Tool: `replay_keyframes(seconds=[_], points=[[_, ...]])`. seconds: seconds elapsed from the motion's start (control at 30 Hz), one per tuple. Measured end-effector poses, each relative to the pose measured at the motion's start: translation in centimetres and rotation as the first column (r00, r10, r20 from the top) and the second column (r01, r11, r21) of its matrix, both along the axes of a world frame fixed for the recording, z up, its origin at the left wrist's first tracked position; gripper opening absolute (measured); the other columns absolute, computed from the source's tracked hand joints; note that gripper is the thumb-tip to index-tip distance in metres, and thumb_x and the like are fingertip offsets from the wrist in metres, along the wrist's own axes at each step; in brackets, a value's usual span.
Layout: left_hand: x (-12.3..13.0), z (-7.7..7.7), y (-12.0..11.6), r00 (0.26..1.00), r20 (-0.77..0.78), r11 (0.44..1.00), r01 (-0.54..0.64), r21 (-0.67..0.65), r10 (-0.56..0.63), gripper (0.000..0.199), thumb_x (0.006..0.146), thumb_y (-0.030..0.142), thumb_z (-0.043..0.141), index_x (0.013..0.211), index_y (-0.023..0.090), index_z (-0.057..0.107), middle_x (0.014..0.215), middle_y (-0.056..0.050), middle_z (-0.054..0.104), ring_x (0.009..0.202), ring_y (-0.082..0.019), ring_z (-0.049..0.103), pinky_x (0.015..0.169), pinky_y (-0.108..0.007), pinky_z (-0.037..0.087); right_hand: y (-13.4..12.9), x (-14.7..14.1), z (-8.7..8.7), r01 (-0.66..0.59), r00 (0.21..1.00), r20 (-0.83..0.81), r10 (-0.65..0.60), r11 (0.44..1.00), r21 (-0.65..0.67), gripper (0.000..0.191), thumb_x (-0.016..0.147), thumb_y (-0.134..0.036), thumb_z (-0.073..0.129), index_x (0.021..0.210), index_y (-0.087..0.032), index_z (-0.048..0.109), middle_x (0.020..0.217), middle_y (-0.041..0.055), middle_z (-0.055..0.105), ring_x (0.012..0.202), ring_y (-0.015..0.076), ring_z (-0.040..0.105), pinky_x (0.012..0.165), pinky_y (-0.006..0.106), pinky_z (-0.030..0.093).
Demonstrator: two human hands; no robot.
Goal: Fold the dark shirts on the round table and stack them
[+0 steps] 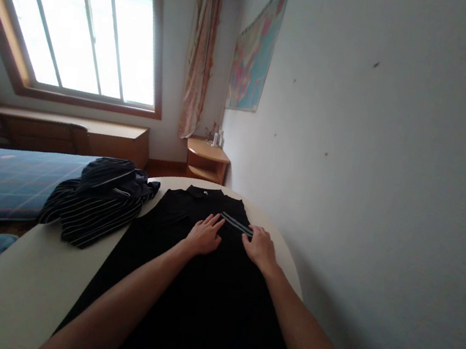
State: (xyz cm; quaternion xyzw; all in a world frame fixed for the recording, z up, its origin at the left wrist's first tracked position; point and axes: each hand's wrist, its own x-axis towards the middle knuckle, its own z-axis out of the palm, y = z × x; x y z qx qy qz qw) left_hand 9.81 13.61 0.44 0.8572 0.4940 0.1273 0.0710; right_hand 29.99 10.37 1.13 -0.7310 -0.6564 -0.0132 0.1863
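A black shirt (211,302) lies spread over the lower centre of the frame, its collar toward the middle and its near end running out of the bottom edge. The left hand (205,234), near the centre, rests flat on the cloth with its fingers a little apart, holding nothing. The right hand (262,248), just right of it, has thumb and fingers curled at the right end of a grey-striped band (234,222); whether it pinches the band I cannot tell.

Moving the band alone could ruck the cloth beneath it, since the layers seem loose. Black on black also makes a crease easy to miss. A pull to the left could push the shirt into the pile of dark striped clothes (97,211) close beside it, and that pile, reaching the rim at left, might slide off.

The pale, round-edged surface (31,284) shows bare at lower left and in a thin strip at right. Past it, at the left edge of the frame, is a blue checked mattress (0,177). Farther back stand a wooden corner shelf (208,150) at upper centre and a long wooden cabinet (117,143) under the bright window (88,25) at upper left. A patterned curtain (201,50) hangs near a map (255,53) on the plain wall (373,162) filling the right.
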Motion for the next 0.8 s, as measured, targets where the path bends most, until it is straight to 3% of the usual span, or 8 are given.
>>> replay_keyframes(seconds=[0.07,0.17,0.5,0.63,0.8], points=[[0.6,-0.5,0.4,1.0,0.007,1.0,0.007,-0.006,-0.006,0.062,0.09,0.034,0.043,0.151,0.024,0.036,0.162,-0.007,0.028,0.149,-0.028,0.023,0.118,-0.052,0.023,0.8,1.6,0.2,0.133,0.99,0.05,-0.131,0.99,-0.038,0.044,0.093,-0.041,0.048,0.124,-0.013,0.064,0.125,0.0175,0.063,0.116,0.031,0.058,0.096,0.039,0.045],[1.0,-1.3,0.6,1.0,0.022,1.0,0.004,0.005,-0.004,0.06,0.092,0.04,0.041,0.149,0.024,0.04,0.16,-0.007,0.031,0.149,-0.028,0.024,0.12,-0.054,0.016,1.8,3.4,0.0,0.208,0.976,0.088,-0.198,0.97,-0.124,0.043,0.093,-0.047,0.048,0.109,-0.014,0.07,0.116,0.0189,0.066,0.111,0.0325,0.061,0.09,0.04,0.047],[1.3,-1.9,2.1,0.999,0.044,1.0,0.006,-0.002,-0.006,0.061,0.092,0.045,0.042,0.149,0.025,0.041,0.161,-0.006,0.03,0.149,-0.027,0.022,0.121,-0.054,0.014,5.5,4.7,-0.5,0.167,0.978,-0.094,-0.185,0.971,-0.171,0.027,0.094,-0.036,0.052,0.106,-0.017,0.066,0.104,0.0141,0.073,0.101,0.0247,0.068,0.081,0.03,0.045],[1.4,-2.0,2.3,0.998,0.06,1.0,0.002,0.004,-0.002,0.058,0.092,0.044,0.044,0.148,0.026,0.043,0.16,-0.006,0.031,0.15,-0.027,0.021,0.121,-0.053,0.014,5.3,4.3,-0.6,0.171,0.973,-0.137,-0.185,0.979,-0.107,0.03,0.094,-0.033,0.053,0.119,-0.019,0.058,0.102,0.0118,0.073,0.099,0.0235,0.068,0.08,0.03,0.045],[1.3,-2.0,2.0,0.997,0.077,0.999,0.018,0.029,-0.021,0.056,0.093,0.043,0.045,0.146,0.024,0.045,0.159,-0.008,0.034,0.148,-0.027,0.026,0.121,-0.051,0.016,4.6,4.0,-0.2,0.127,0.97,-0.205,-0.135,0.991,-0.053,0.025,0.091,-0.03,0.058,0.115,-0.021,0.062,0.102,0.0072,0.074,0.096,0.0214,0.068,0.08,0.028,0.045]])
